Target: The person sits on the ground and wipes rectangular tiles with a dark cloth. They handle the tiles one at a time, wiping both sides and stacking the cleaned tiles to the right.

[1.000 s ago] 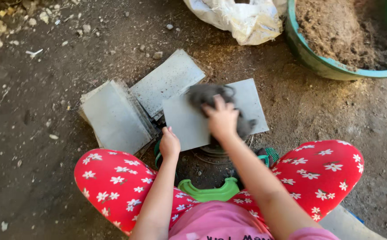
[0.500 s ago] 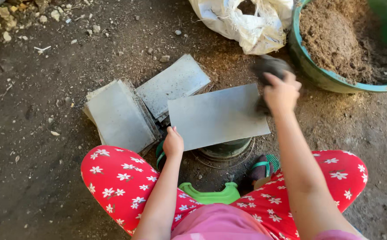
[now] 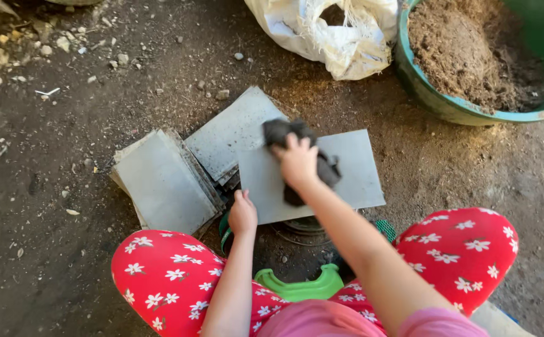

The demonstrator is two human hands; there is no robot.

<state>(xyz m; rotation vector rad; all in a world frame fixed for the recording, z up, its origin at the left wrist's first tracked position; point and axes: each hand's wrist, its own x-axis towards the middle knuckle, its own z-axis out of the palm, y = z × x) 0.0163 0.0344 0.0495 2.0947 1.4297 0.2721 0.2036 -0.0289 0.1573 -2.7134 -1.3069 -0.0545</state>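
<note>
Pressed flat under our right hand (image 3: 297,161), the dark rag (image 3: 300,159) is bunched beneath closed fingers, the palm bearing down on the grey rectangular plate (image 3: 353,171). Our left hand (image 3: 242,213) pinches the plate's near-left edge, fingers curled over it, so the plate sits steady on the round stand (image 3: 300,226) beneath.

To wipe well, we judge it best to keep the left pinch firm at that corner, since the plate overhangs its support and could tip under a hard push. Strokes should run from the rag outward to the far right corner, with even pressure and the rag kept folded under the palm rather than trailing.

Left of the pinch lies a stack of similar grey plates (image 3: 162,181), with another plate (image 3: 231,131) beyond it, part-tucked under the one we hold. Beyond the rag sit a white sack (image 3: 328,34) and a green basin of brown soil (image 3: 471,50).

Half a second ago the right hand was lifted with the rag near the basin's rim, off the plate; now it has come back down on the plate's middle. The left hand has not moved.
</note>
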